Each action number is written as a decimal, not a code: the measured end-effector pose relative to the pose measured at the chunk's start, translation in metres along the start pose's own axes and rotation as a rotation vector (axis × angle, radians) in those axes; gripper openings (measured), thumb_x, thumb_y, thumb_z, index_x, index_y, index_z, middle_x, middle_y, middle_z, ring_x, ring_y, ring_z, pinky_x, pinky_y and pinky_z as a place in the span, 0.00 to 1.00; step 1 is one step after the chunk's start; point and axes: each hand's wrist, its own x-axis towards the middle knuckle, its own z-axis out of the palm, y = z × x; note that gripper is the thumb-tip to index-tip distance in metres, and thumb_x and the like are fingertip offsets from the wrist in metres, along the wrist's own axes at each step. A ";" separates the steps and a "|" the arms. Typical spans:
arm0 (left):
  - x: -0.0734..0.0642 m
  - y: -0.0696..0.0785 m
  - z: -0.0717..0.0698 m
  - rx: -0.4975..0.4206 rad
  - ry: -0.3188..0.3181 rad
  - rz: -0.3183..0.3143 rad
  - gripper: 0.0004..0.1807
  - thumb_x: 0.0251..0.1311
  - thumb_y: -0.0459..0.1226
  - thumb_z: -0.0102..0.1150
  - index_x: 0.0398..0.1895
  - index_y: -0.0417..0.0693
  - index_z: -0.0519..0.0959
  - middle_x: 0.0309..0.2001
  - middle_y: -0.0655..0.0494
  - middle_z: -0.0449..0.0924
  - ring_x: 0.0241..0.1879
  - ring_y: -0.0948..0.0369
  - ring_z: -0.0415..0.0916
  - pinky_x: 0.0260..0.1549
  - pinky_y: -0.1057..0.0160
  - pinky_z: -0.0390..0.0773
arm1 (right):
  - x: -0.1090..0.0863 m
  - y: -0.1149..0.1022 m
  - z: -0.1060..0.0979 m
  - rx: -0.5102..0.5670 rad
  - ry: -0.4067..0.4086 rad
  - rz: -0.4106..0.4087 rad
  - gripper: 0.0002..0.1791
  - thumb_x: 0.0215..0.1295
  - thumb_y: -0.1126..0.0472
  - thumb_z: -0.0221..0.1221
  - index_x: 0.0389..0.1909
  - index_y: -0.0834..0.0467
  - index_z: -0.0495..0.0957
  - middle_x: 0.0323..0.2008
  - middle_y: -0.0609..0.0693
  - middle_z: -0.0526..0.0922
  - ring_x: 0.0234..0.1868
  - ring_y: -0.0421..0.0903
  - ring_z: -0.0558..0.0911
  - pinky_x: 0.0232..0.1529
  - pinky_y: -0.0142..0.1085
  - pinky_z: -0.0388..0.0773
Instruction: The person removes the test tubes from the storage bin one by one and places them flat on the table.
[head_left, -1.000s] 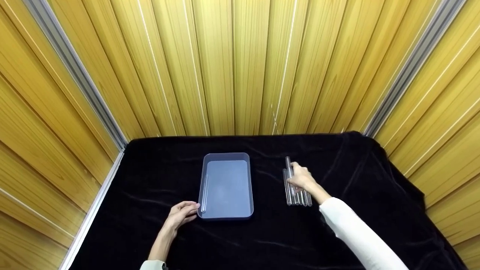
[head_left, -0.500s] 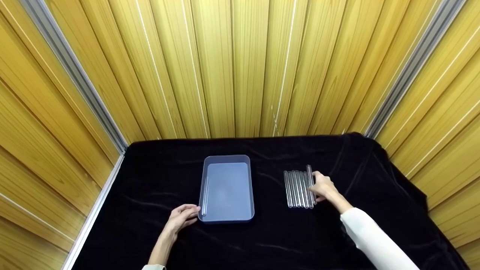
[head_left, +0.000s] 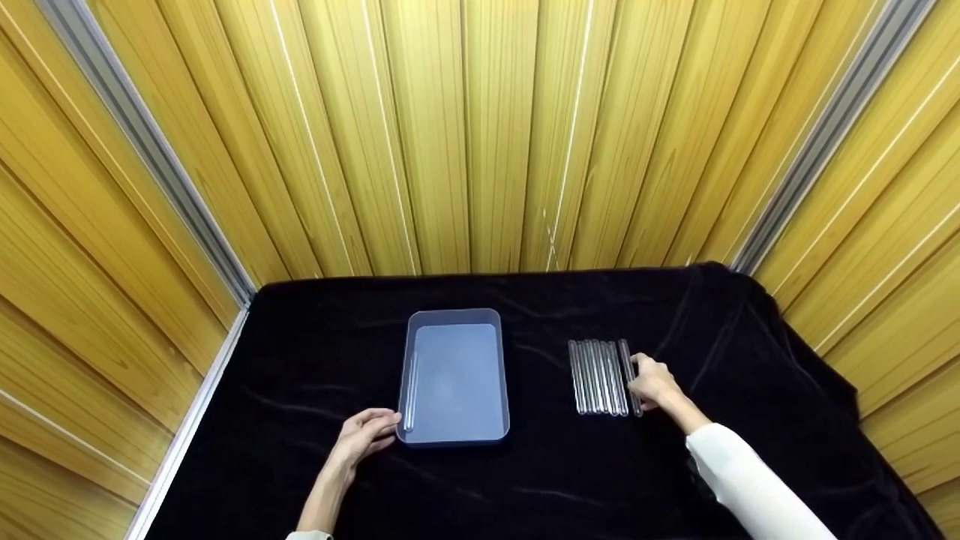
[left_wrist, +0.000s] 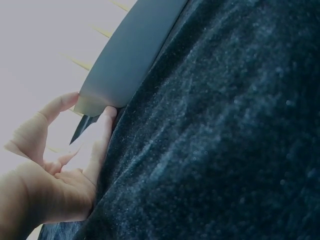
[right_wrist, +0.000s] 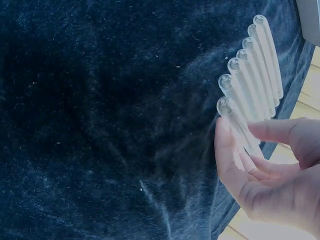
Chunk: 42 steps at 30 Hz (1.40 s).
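Observation:
My right hand (head_left: 654, 384) pinches a clear test tube (head_left: 628, 364) at the right end of a row of test tubes (head_left: 596, 377). In the right wrist view, thumb and fingers lie on opposite sides of that test tube (right_wrist: 227, 109), rounded end toward the camera. A narrow gap parts it from the others. The left hand (head_left: 367, 435) touches the near left corner of a blue-grey tray (head_left: 461, 375); in the left wrist view its extended fingertips rest against the tray wall (left_wrist: 122, 62). Inside, along the tray's left wall, lies clear tubing like a test tube (head_left: 410, 390).
Black velvety cloth (head_left: 525, 480) covers the table under everything. Behind stand yellow wood-patterned panels (head_left: 495, 135), with more panels and grey metal posts (head_left: 150, 150) at the sides. The tray stands left of the tube row, with cloth between them.
The right hand has carried a test tube rightward from above the row and lowered it to the row's right end. The left hand and tray stay put.

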 end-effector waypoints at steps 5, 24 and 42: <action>-0.001 -0.001 -0.001 0.002 -0.012 0.006 0.24 0.62 0.38 0.69 0.55 0.29 0.77 0.43 0.52 0.88 0.43 0.61 0.86 0.46 0.64 0.87 | 0.005 0.001 0.008 -0.029 0.019 -0.013 0.34 0.51 0.76 0.51 0.65 0.71 0.67 0.46 0.77 0.78 0.24 0.51 0.82 0.19 0.36 0.84; 0.005 -0.002 0.002 -0.003 -0.010 -0.001 0.19 0.64 0.36 0.66 0.52 0.30 0.78 0.42 0.52 0.88 0.42 0.61 0.86 0.47 0.61 0.88 | 0.004 0.001 0.012 -0.066 0.034 -0.020 0.34 0.55 0.71 0.48 0.68 0.70 0.66 0.54 0.75 0.75 0.32 0.54 0.81 0.19 0.34 0.81; 0.002 -0.002 0.001 0.004 0.002 0.002 0.20 0.65 0.37 0.67 0.52 0.31 0.78 0.42 0.52 0.88 0.43 0.60 0.86 0.47 0.61 0.88 | 0.011 -0.017 -0.004 -0.039 0.044 -0.117 0.23 0.64 0.68 0.52 0.60 0.72 0.73 0.39 0.67 0.85 0.26 0.52 0.85 0.24 0.41 0.87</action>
